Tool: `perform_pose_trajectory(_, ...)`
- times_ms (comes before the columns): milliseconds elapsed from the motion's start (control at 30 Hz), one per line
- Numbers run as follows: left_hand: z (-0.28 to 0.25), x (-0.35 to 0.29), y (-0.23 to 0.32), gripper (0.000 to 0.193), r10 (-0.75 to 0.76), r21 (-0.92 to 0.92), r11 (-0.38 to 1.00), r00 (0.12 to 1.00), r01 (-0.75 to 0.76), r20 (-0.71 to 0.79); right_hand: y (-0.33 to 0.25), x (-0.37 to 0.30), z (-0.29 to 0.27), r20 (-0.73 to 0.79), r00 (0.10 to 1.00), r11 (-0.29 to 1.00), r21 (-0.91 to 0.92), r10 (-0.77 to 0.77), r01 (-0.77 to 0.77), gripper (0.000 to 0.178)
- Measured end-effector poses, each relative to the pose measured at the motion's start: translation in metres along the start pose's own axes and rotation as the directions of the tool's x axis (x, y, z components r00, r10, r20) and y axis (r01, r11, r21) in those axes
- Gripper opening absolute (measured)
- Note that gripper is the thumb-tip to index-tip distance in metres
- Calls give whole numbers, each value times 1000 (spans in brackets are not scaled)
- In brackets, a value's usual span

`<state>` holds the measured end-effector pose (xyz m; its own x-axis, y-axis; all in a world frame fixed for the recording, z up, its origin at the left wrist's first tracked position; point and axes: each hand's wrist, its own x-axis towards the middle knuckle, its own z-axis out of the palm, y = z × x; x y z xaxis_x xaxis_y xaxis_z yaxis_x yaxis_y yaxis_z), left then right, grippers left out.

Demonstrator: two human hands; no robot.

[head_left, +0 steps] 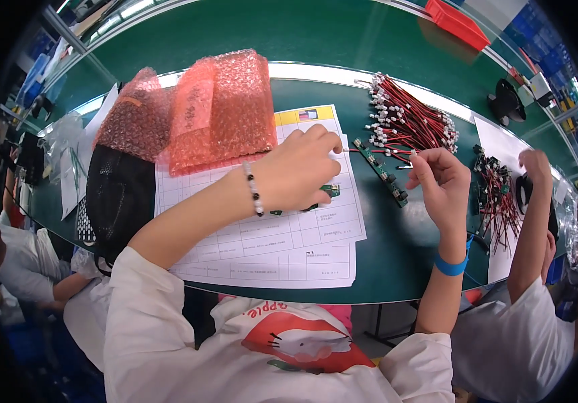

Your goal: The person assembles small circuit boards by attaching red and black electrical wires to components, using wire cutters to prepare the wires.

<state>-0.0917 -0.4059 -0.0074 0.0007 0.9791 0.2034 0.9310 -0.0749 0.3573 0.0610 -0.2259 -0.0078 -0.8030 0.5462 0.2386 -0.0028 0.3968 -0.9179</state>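
My left hand (299,171), with a beaded bracelet at the wrist, is over the printed sheets. Its fingers are curled, and what they grip is hidden. Parts of a small green circuit board (330,191) show beneath it. My right hand (445,183), wearing a blue wristband, has thumb and finger pinched at a small white connector (413,153). A thin red-and-black cable stretches between my two hands, above a long green circuit board (380,172) lying on the table. Just beyond lies a heap of red-and-black cables (413,117) with white connectors.
Pink bubble-wrap packages (225,111) stand at the back left, beside a black bag (119,195). Printed sheets (269,252) lie before me on the green table (396,248). A co-worker's hand (536,168) is at the right, near wired boards (494,191). A red bin (458,23) sits far right.
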Motion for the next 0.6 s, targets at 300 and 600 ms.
perform_pose_trajectory(300, 14, 13, 10, 21, -153, -172, 974, 988, 147, -23, -10, -7, 2, 187, 974, 942, 283, 127, -177, 7)
perform_pose_trajectory(600, 20, 11, 19, 21, -468, -827, 485, 883, 286, 31, -17, -12, 25, 175, 936, 879, -326, -305, 348, 13)
